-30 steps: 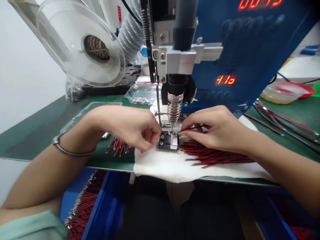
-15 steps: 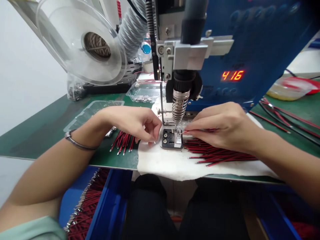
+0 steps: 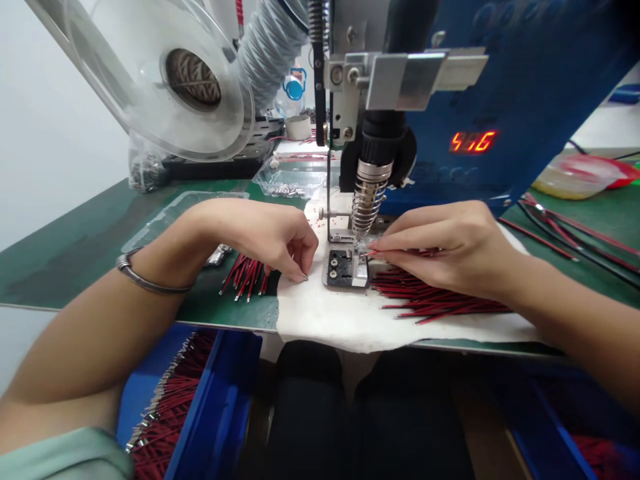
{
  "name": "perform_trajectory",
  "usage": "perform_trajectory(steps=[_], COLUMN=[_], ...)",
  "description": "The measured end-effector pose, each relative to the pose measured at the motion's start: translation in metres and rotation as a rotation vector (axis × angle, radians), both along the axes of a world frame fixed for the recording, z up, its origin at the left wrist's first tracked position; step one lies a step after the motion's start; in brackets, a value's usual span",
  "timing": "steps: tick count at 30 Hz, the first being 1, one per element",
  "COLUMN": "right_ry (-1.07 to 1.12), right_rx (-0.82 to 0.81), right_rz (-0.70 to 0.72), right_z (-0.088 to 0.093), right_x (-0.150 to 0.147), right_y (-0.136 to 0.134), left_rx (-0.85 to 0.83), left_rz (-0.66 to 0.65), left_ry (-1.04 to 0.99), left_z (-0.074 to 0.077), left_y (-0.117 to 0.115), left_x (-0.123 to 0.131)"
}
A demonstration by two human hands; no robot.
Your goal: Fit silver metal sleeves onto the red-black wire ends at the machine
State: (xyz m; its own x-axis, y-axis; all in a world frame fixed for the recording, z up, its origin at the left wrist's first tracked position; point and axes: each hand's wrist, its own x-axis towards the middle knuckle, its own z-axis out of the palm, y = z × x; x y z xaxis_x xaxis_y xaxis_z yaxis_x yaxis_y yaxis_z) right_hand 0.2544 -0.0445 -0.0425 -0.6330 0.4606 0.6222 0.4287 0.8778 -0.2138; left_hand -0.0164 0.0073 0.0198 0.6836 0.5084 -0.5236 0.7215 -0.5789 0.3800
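Observation:
My right hand (image 3: 440, 243) pinches a red and black wire (image 3: 371, 253), its end at the small black and silver fixture (image 3: 345, 270) under the soldering head (image 3: 371, 193). To the left of the fixture, my left hand (image 3: 280, 237) is closed, thumb and fingertips together on a tiny shiny metal piece (image 3: 306, 277) just above the white cloth (image 3: 330, 327). Below my right hand lies a pile of red and black wires (image 3: 430, 303). A smaller bunch of wires (image 3: 245, 280) rests on the green table beneath my left hand.
A blue machine (image 3: 450, 100) with a red digital display stands behind. At the back left are a clear reel (image 3: 125, 73) and plastic trays (image 3: 287, 180). Below the table edge, a blue bin (image 3: 215, 407) holds many wires. Loose cables (image 3: 570, 233) lie at right.
The view has shifted slightly. My left hand has moved a little left, away from the fixture, its fingers still pinched. My right hand still holds the wire at the fixture.

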Motion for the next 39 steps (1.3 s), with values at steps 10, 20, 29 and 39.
perform_trajectory(steps=[10,20,29,39], right_ry=[-0.052,0.041,-0.004,-0.162], right_rx=[-0.005,-0.195,-0.241,-0.273], right_rz=[0.024,-0.131,-0.036,0.178], right_z=[0.0,0.001,0.006,0.024], right_x=[0.002,-0.005,-0.004,-0.001], right_y=[-0.002,-0.01,0.001,0.03], left_rx=[-0.113,-0.272,-0.297,-0.29], left_rz=[0.02,0.03,0.034,0.026], left_ry=[-0.054,-0.21,-0.287,-0.327], left_z=[0.009,-0.003,-0.011,-0.014], left_y=[-0.004,-0.01,-0.009,-0.009], left_x=[0.0,0.01,0.011,0.01])
